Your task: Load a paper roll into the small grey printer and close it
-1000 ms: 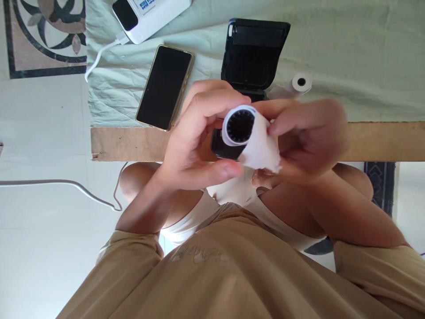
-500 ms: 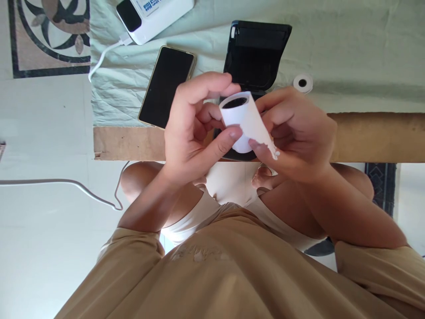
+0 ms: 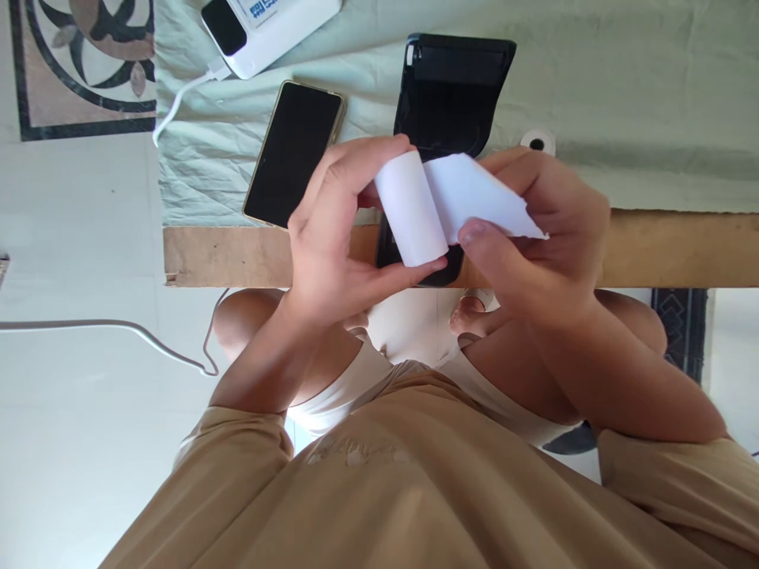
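the left hand (image 3: 332, 237) grips a white paper roll (image 3: 409, 207) by its 2 ends, fingertips on the far end and thumb pressed to the near end, so the roll is pinched lengthwise and sits tilted in the air just in front of the black printer (image 3: 454, 95); the right hand (image 3: 539, 237) pinches the loose paper strip (image 3: 474, 197) that peels off the roll's right side, thumb on top and fingers beneath, the strip drawn flat and ending in a pointed, torn-looking corner on the side away from the roll; both hands are closed on paper, neither is slack; the roll and strip cover the printer's near edge, and part of the printer's dark body shows below the roll, between the 2 hands.

the printer stands on a pale green cloth (image 3: 622, 95) with its lid open, the empty bay facing up; to the left of the printer lies a black phone (image 3: 295, 154), screen dark, set at a slant; further left of the printer and beyond the phone sits a white power bank (image 3: 269, 28) with a white cable (image 3: 178, 99) running off the cloth's edge; just right of the printer, beside the right hand's knuckles, a small second paper roll (image 3: 538, 141) peeks out, mostly hidden; the cloth covers a brown board (image 3: 681, 249) whose near edge shows bare on the near side of the printer; nearer than the board are the person's knees and a tan shirt (image 3: 385, 490).
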